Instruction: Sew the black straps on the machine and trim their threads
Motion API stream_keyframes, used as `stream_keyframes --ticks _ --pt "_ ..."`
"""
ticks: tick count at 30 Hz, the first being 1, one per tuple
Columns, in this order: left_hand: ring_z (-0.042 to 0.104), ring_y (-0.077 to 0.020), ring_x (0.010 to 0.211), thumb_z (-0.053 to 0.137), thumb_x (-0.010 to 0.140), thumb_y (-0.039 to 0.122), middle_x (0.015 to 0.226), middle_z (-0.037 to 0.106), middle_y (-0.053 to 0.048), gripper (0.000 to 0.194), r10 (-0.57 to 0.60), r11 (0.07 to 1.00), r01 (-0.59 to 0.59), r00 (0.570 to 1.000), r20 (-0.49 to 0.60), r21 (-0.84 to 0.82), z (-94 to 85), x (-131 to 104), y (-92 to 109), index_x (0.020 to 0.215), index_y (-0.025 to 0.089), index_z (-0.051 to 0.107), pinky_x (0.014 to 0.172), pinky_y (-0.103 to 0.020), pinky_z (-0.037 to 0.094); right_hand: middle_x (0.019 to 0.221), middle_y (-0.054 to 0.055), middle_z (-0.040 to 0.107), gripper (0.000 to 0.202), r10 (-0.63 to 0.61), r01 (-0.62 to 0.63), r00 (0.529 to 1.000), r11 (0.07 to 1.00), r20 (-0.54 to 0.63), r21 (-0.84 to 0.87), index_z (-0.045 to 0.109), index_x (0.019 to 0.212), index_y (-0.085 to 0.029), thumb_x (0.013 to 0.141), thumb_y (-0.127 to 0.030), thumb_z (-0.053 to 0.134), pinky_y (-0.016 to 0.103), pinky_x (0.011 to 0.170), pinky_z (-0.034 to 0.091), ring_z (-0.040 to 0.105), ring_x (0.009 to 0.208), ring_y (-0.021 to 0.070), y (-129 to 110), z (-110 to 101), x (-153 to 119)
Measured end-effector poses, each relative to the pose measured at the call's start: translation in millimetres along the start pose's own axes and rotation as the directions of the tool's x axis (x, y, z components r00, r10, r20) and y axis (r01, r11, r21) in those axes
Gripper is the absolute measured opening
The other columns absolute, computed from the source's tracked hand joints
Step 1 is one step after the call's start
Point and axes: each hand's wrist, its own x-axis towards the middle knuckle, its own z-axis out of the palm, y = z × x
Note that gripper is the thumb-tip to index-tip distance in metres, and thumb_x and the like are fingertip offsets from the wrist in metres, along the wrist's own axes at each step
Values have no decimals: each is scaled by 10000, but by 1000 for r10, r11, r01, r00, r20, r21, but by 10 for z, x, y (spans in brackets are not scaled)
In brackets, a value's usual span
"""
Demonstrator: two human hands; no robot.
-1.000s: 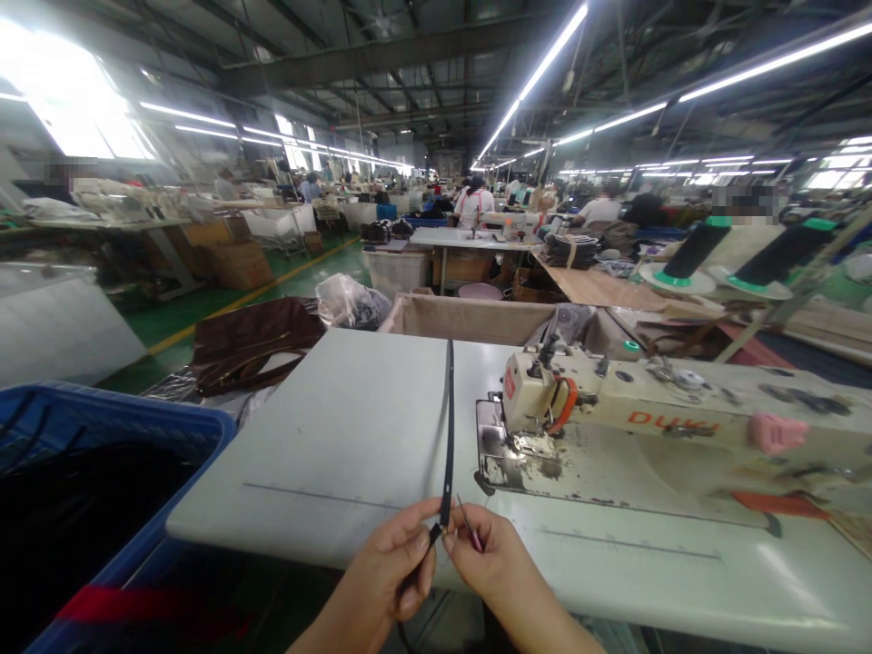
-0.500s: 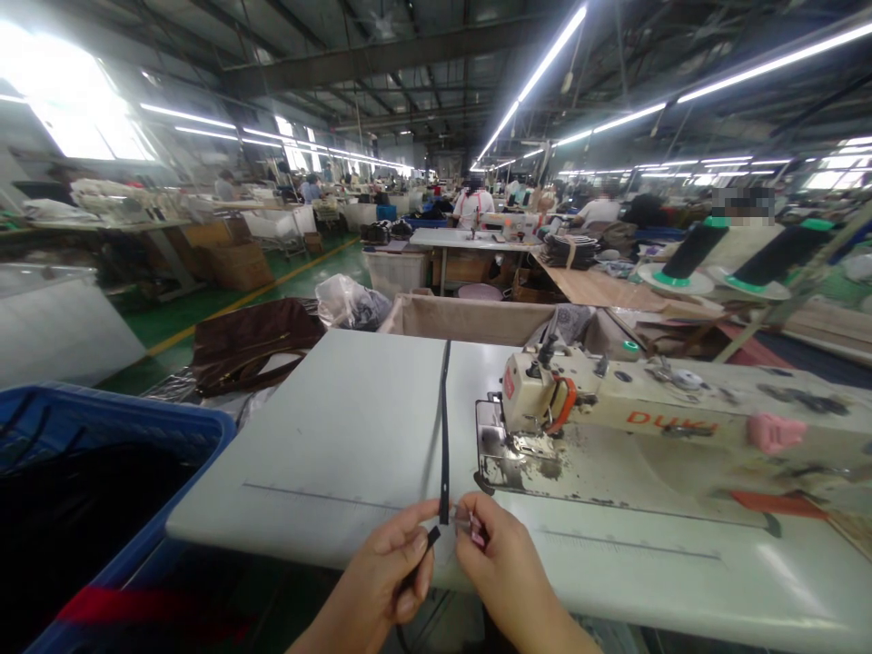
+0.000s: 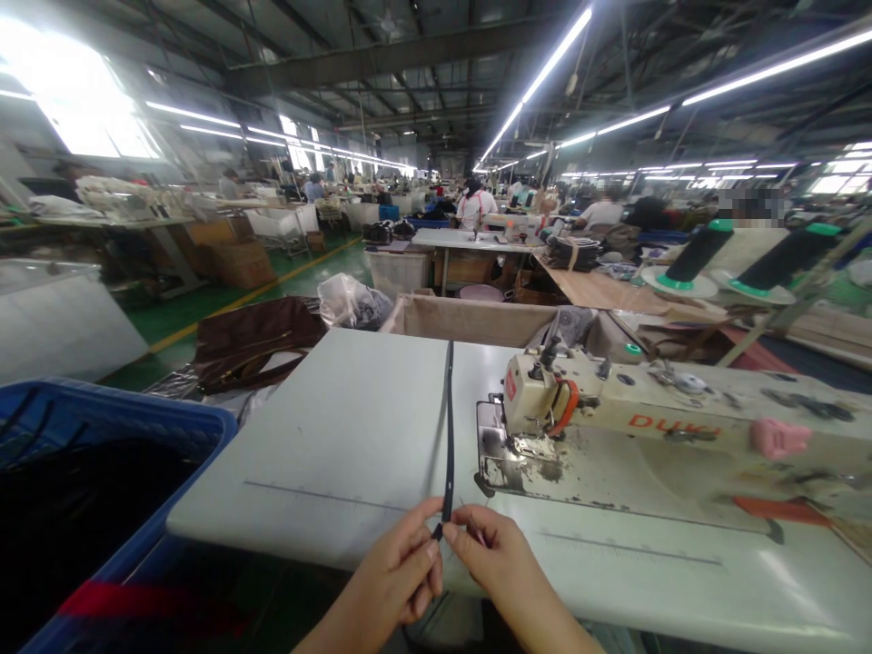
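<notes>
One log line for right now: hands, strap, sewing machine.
left hand: holding black strap | right hand: at strap, holding small pointed tool, type unclear | strap: extends over table | sewing machine: right of strap, untouched

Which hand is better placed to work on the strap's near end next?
Probably the right hand: it holds a slim tool beside the near end of the black strap. The left hand, on the strap's other side, seems to steady it.

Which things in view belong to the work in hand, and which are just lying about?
In use:
- black strip, its near end between left hand and right hand
- small thin tool in the right hand
- white table beneath

Apparently lying by:
- sewing machine, untouched
- blue crate
- brown bag
- thread cones
</notes>
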Motion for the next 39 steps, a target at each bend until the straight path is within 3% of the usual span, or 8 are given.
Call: stream_keyframes --ticks 6,12,16,20,26,31,35,39 --pt "409 -79 454 711 933 622 754 670 -8 798 57 994 -56 998 -11 96 14 14 -31 1555 152 539 459 -239 235 486 -111 307 276 43 -36 997 995 -66 98 565 641 -254 643 -514 655 294 552 195 276 530 117 153 29 110" --pt "474 -126 552 674 981 486 768 709 -24 427 125 944 -91 988 -89 317 21 0 80 1258 164 719 542 -265 332 462 -103 345 199 58 -53 998 993 -38 108 554 629 -258 640 -456 574 283 507 192 270 460 103 180 7 105" --pt "407 -92 477 697 938 601 745 681 -9 551 38 989 -33 999 -32 142 41 7 65 1252 149 671 482 -246 256 479 -125 286 243 56 -46 994 993 -92 107 538 718 -274 697 -517 531 289 501 229 254 455 119 200 -45 114" --pt "388 -68 460 754 882 653 761 664 0 602 -36 998 36 999 3 -55 36 21 58 1214 158 667 453 -226 191 621 -84 409 309 -45 42 968 999 -247 -15 615 889 -239 744 -509 648 306 622 326 415 618 169 171 -168 67" --pt "539 -98 527 873 796 618 819 686 -45 644 5 953 -16 999 -38 -303 38 66 24 1194 141 701 461 -231 230 791 22 628 362 -146 52 953 942 -265 -330 611 930 -246 938 -598 522 373 735 481 620 762 260 284 -484 -165" --pt "678 -177 704 917 812 518 910 731 -98 640 14 916 -19 1000 -16 -400 67 55 31 1284 151 691 589 -262 404 940 121 726 414 -217 -34 872 867 -438 -497 656 1028 -225 894 -597 536 470 844 570 702 861 321 633 -1016 -291" --pt "745 -240 898 916 840 475 1006 774 -134 579 -33 928 33 999 7 -372 121 24 115 1273 150 713 838 -357 531 938 173 767 422 -320 -95 789 781 -525 -618 692 1015 -207 866 -565 525 525 858 618 737 853 349 871 -1467 -329" --pt "761 -263 960 942 814 481 1063 790 -147 618 -59 937 65 998 28 -344 176 51 155 1290 160 714 904 -393 544 1075 284 772 533 -536 -154 668 579 -516 -801 781 1081 -101 900 -498 475 681 960 575 728 1012 471 851 -1566 -445"
